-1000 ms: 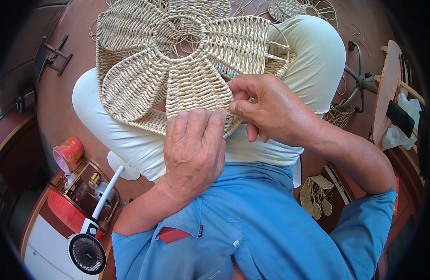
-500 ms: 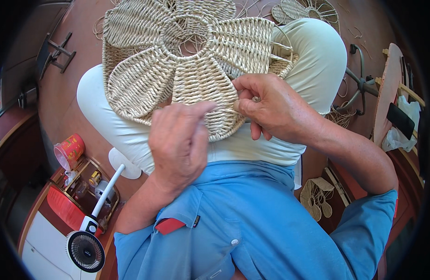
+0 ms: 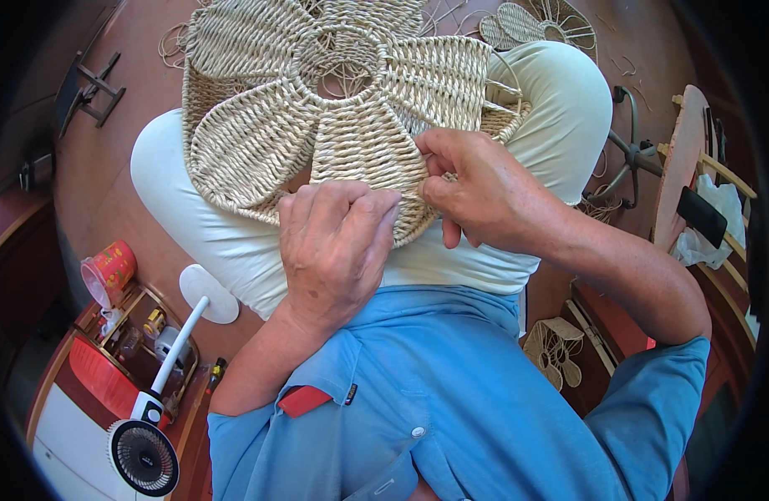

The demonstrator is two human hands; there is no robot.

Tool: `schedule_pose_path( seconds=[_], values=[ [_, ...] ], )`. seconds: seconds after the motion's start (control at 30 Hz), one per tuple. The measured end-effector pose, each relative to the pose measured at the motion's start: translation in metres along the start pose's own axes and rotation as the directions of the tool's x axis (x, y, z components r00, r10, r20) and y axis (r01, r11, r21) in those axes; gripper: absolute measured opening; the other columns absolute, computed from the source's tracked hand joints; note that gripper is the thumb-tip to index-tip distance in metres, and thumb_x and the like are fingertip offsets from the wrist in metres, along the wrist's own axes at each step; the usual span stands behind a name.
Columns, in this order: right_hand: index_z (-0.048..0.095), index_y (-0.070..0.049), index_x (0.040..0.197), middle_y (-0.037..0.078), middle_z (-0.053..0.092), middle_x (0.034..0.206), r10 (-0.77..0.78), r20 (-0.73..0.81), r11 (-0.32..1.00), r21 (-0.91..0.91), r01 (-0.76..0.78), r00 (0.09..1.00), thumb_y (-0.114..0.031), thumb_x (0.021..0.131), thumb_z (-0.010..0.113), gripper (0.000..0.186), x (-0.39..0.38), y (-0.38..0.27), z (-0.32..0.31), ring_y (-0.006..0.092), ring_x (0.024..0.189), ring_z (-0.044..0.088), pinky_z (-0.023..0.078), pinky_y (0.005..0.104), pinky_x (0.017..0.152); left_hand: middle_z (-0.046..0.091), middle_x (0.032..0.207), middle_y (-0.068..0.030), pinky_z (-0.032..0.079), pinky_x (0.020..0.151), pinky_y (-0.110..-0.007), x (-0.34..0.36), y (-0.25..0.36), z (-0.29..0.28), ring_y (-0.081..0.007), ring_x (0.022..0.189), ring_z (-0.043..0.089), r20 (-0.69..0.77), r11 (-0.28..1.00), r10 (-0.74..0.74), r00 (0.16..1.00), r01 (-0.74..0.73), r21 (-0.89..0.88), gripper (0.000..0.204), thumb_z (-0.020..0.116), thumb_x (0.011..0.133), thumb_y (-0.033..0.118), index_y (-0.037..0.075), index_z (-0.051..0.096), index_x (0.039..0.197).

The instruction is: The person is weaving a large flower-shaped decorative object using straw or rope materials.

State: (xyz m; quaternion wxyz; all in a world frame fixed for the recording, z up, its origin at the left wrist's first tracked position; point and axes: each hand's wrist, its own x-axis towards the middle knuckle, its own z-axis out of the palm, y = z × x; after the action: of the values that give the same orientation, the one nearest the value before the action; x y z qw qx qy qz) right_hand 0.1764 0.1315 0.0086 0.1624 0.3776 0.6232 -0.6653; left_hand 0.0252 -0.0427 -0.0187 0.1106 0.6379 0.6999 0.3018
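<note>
Across my lap lies a flower-shaped woven basket (image 3: 242, 150) of pale twisted straw cord, with wide petals around an open ring in the middle. The petal nearest me is between my hands. My left hand (image 3: 334, 246) is closed over its lower left edge, the fingers bent down onto the weave. My right hand (image 3: 480, 188) pinches at the same petal's right edge, thumb against the bent forefinger. Any strand between those fingertips is mostly hidden. To the right, a bare frame loop stands out from the basket's side.
Another woven flower piece (image 3: 539, 25) lies on the floor at the far right, with loose cord nearby. A smaller one (image 3: 555, 351) is at lower right. At left stand a white fan (image 3: 144, 457), a red bucket (image 3: 113, 269) and a tool tray. A phone (image 3: 702, 215) lies at right.
My left hand has come down onto the petal, its raised forefinger now bent against the weave. My right hand keeps its pinch in nearly the same place. The view has shifted slightly.
</note>
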Motion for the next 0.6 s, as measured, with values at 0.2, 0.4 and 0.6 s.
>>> schedule_pose_path(
  seconds=[0.2,0.4,0.6],
  values=[
    [0.06,0.01,0.125,0.015,0.074,0.089,0.004,-0.101,0.993,0.121,0.009,0.995,-0.002,0.097,0.061,0.031,-0.027,-0.006,0.002,0.0195,0.063,0.073,0.057,0.0375,0.055,0.065,0.098,0.0002,0.041,0.079,-0.04,0.004,0.0,0.003,-0.0222,0.09,0.061,-0.011,1.0,-0.009,1.0,0.009,0.004,0.023,0.083,0.088,0.013,0.014,0.077,0.11],
    [0.06,0.005,0.125,0.013,0.076,0.088,0.023,-0.164,0.999,0.033,-0.018,0.986,-0.009,0.099,0.073,0.032,-0.021,-0.002,-0.002,0.0189,0.062,0.071,0.056,0.037,0.057,0.064,0.096,0.0001,0.04,0.077,-0.04,0.008,-0.001,0.006,-0.0216,0.088,0.06,-0.014,1.0,-0.006,1.0,0.006,-0.002,0.021,0.083,0.089,0.013,0.014,0.077,0.108],
    [0.064,0.003,0.119,0.017,0.073,0.081,-0.188,-0.228,0.969,-0.204,0.142,0.955,-0.005,0.097,0.071,0.024,-0.015,0.01,-0.001,0.0298,0.071,0.074,0.058,0.0442,0.07,0.068,0.096,-0.0027,0.045,0.078,-0.04,0.009,-0.007,-0.008,-0.0237,0.087,0.063,-0.048,0.988,-0.046,0.998,0.039,-0.147,0.021,0.082,0.088,0.005,0.01,0.078,0.108]
  ],
)
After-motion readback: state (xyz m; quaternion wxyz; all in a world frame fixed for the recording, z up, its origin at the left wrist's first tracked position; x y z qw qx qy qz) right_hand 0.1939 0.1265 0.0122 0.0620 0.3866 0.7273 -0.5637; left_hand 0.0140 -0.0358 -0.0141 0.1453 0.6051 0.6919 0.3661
